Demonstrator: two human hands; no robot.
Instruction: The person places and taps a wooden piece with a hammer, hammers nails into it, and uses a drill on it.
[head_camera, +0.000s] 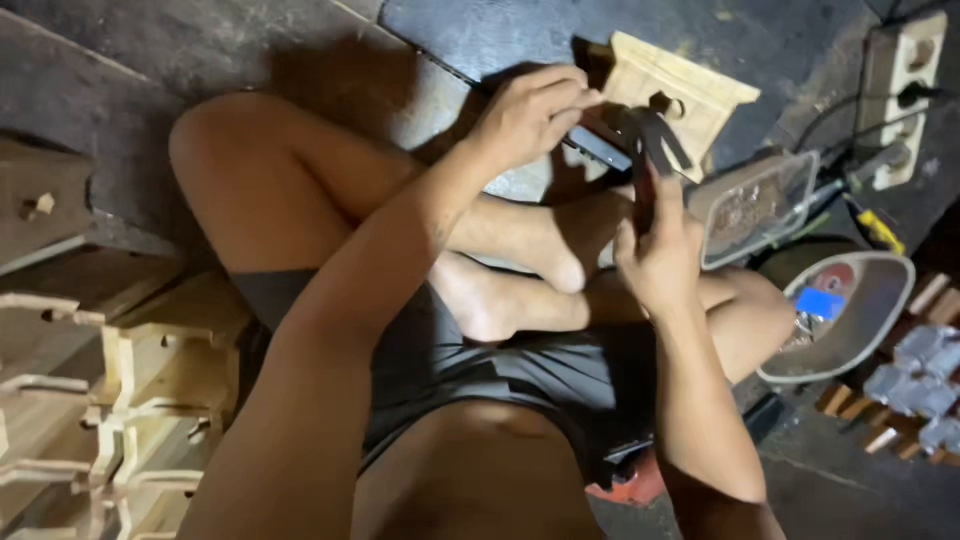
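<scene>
The left hand curls closed over a thin dark bar; its fingertips are tucked out of sight. The right hand grips a dark tool whose shape is hard to make out against the shadow. Both meet just in front of a pale wooden piece on the floor, its near edge hidden behind them.

Workshop floor clutter around the seated person

Stacked wooden pieces lay at one side on the dark floor. Opposite stood a clear plastic container of small hardware, a round tray holding a blue packet, a pale power strip with cables plugged in, and grey metal fittings over short wooden slats.
</scene>
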